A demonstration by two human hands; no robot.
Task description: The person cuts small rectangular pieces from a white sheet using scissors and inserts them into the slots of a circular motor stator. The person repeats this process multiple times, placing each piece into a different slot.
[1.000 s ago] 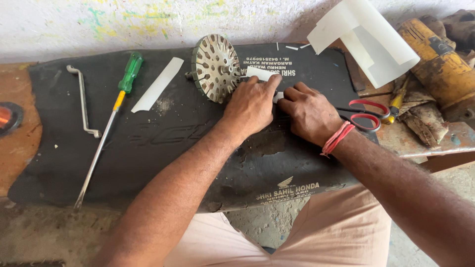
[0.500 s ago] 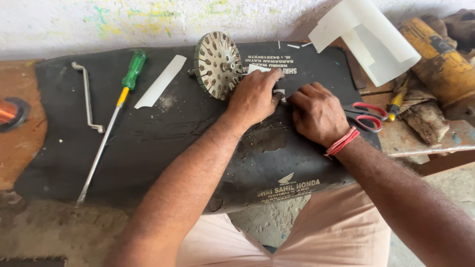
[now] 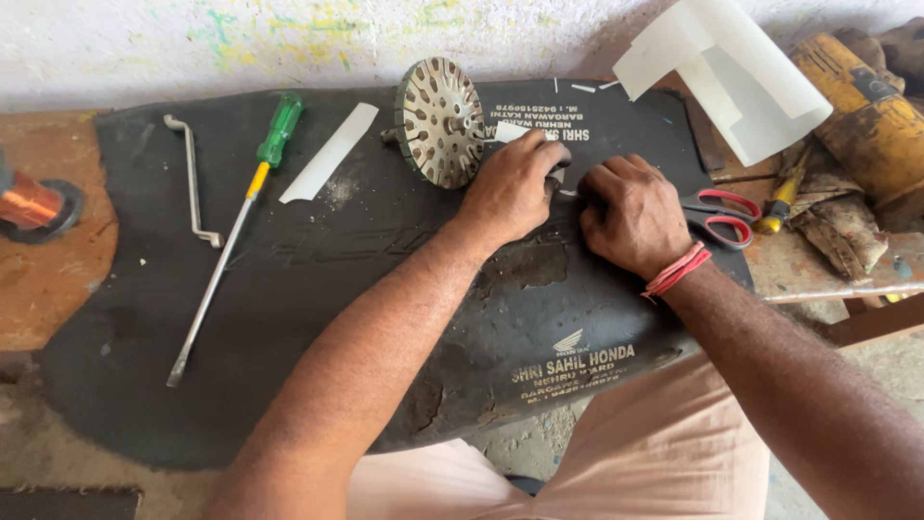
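The black rubber mat (image 3: 318,289) carries two printed markings. One block of white lettering (image 3: 544,120) sits near the far edge, just right of the slotted metal disc, upside down to the viewer. A second block of white lettering with a small winged emblem (image 3: 570,364) sits near the front edge, upright. No packages or screens are visible.

Your bench: long screwdriver (image 3: 234,223) with green handle lies diagonal on black rubber mat (image 3: 318,318), bent metal rod (image 3: 193,180) just beside it on left. White paper strip (image 3: 330,152) rests near screwdriver handle. Copper wire spool (image 3: 34,202) sits at far left on wooden top. Red-handled scissors (image 3: 717,217) lie at mat's right edge; curled white sheet (image 3: 727,67) leans above, yellow cylinder (image 3: 866,111) beyond.
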